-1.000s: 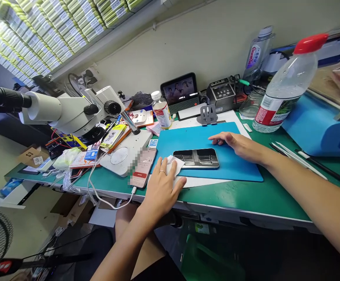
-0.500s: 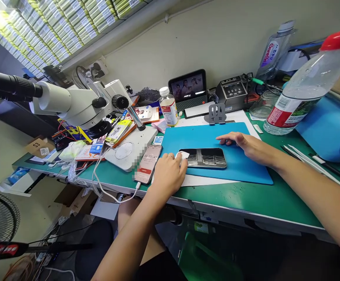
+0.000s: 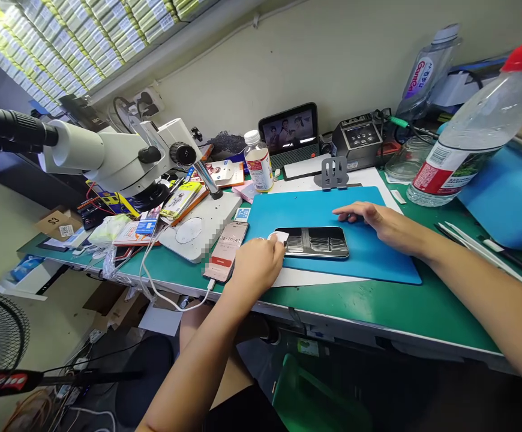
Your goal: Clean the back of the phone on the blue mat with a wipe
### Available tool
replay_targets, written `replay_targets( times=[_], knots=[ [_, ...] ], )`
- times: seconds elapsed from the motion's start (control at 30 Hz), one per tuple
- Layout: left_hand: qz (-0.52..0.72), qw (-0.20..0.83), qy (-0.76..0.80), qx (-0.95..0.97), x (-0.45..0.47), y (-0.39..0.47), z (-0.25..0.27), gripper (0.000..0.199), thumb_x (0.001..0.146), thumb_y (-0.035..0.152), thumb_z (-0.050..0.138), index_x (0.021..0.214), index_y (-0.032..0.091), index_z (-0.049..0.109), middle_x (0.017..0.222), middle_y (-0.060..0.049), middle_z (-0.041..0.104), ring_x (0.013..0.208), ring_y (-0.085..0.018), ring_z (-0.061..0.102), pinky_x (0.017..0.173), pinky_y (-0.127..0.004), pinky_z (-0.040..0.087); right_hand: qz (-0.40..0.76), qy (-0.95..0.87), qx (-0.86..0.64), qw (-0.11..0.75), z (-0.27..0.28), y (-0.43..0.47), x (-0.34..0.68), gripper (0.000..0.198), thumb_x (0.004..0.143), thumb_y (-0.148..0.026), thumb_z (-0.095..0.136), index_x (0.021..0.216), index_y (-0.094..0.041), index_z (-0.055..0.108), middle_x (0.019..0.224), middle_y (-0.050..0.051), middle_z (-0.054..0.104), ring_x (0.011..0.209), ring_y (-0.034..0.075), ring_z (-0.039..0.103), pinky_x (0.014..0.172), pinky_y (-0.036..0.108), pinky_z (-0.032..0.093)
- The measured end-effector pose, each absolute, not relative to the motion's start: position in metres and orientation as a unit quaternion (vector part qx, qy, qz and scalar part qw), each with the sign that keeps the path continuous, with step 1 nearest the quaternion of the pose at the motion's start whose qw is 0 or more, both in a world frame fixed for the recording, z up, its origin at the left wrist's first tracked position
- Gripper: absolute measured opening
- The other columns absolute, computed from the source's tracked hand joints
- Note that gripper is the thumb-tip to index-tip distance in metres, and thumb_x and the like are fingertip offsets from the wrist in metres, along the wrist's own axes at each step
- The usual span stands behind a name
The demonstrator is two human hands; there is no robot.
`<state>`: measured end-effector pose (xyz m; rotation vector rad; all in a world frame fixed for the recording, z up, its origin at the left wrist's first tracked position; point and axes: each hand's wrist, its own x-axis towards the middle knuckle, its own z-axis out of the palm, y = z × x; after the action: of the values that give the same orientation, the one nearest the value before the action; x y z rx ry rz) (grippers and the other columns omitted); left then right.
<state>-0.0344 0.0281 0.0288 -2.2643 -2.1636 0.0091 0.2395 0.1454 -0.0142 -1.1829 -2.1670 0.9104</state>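
A dark, glossy phone (image 3: 319, 242) lies flat on the blue mat (image 3: 283, 207), its face streaked with reflections. My left hand (image 3: 258, 259) is closed on a small white wipe (image 3: 281, 236) at the phone's left end; the fingertips are partly hidden behind the hand. Past the phone's right end, my right hand (image 3: 371, 222) hovers or rests over the mat with its fingers stretched out and holds nothing. Left of my left hand, another phone (image 3: 227, 249) with a lit screen lies on the green bench, plugged into a white cable.
A microscope (image 3: 121, 156) stands at the left on its white base. Behind the mat are a juice bottle (image 3: 258, 162), a tablet (image 3: 289, 133) playing video and a dark control box (image 3: 359, 143). A large red-capped bottle (image 3: 472, 132) and thin tools (image 3: 481, 252) sit at the right.
My left hand has shifted slightly left and its fingers are curled more tightly about the wipe. The right hand has hardly moved. The view has tilted a little.
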Motion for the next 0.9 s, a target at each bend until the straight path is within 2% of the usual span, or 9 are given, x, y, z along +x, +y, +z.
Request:
replay_targets(
  times=[0.07,0.13,0.3,0.43,0.6,0.77,0.9],
  knots=[
    [0.001,0.006,-0.695,-0.719,-0.039,0.034,0.027,0.044,0.105,0.028,0.032,0.093,0.019,0.074,0.085,-0.009,0.075,0.084,-0.026,0.070,0.068,-0.031,0.046,0.336,-0.796,-0.436,0.252,-0.014,0.145,0.240,0.087,0.082,-0.088,0.011,0.123,-0.039,0.071,0.119,0.008,0.072,0.111,0.040,0.061,0.104,0.059,0.045],
    [-0.002,0.006,-0.690,-0.724,-0.042,0.032,0.025,0.041,0.105,0.027,0.034,0.097,0.019,0.074,0.089,-0.008,0.075,0.088,-0.025,0.069,0.070,-0.031,0.046,0.337,-0.797,-0.435,0.250,-0.014,0.145,0.240,0.086,0.082,-0.088,0.012,0.122,-0.039,0.071,0.119,0.008,0.072,0.111,0.040,0.061,0.104,0.059,0.045],
    [-0.039,0.040,-0.665,-0.745,-0.044,0.007,0.015,0.039,0.106,0.032,0.036,0.126,0.016,0.066,0.105,-0.010,0.072,0.100,-0.027,0.062,0.088,-0.035,0.048,0.338,-0.796,-0.433,0.253,-0.011,0.145,0.238,0.089,0.080,-0.091,0.013,0.119,-0.038,0.073,0.114,0.008,0.073,0.107,0.039,0.062,0.102,0.058,0.046],
    [-0.058,0.050,-0.650,-0.756,-0.041,0.001,0.011,0.044,0.106,0.038,0.039,0.138,0.016,0.059,0.111,-0.012,0.071,0.102,-0.028,0.060,0.091,-0.037,0.048,0.340,-0.793,-0.438,0.251,-0.011,0.145,0.237,0.091,0.081,-0.090,0.012,0.121,-0.035,0.073,0.114,0.010,0.073,0.107,0.038,0.062,0.101,0.056,0.046],
    [-0.036,0.038,-0.661,-0.749,-0.039,0.022,0.015,0.043,0.107,0.035,0.037,0.140,0.016,0.057,0.104,-0.010,0.072,0.100,-0.028,0.060,0.089,-0.036,0.047,0.336,-0.802,-0.428,0.247,-0.013,0.146,0.237,0.094,0.082,-0.090,0.009,0.124,-0.033,0.071,0.116,0.010,0.072,0.108,0.037,0.061,0.102,0.056,0.045],
    [-0.010,0.048,-0.656,-0.754,-0.035,0.026,0.021,0.037,0.107,0.029,0.034,0.126,0.018,0.064,0.095,-0.008,0.073,0.093,-0.027,0.062,0.083,-0.034,0.046,0.335,-0.796,-0.434,0.256,-0.013,0.144,0.237,0.092,0.082,-0.090,0.011,0.122,-0.034,0.072,0.115,0.009,0.073,0.109,0.038,0.062,0.102,0.055,0.046],
    [-0.016,0.047,-0.654,-0.755,-0.033,0.008,0.021,0.034,0.105,0.026,0.037,0.125,0.018,0.063,0.104,-0.008,0.073,0.098,-0.027,0.062,0.085,-0.034,0.046,0.336,-0.795,-0.434,0.258,-0.012,0.143,0.237,0.091,0.083,-0.089,0.012,0.122,-0.034,0.073,0.115,0.009,0.074,0.109,0.038,0.062,0.101,0.054,0.046]
  ],
)
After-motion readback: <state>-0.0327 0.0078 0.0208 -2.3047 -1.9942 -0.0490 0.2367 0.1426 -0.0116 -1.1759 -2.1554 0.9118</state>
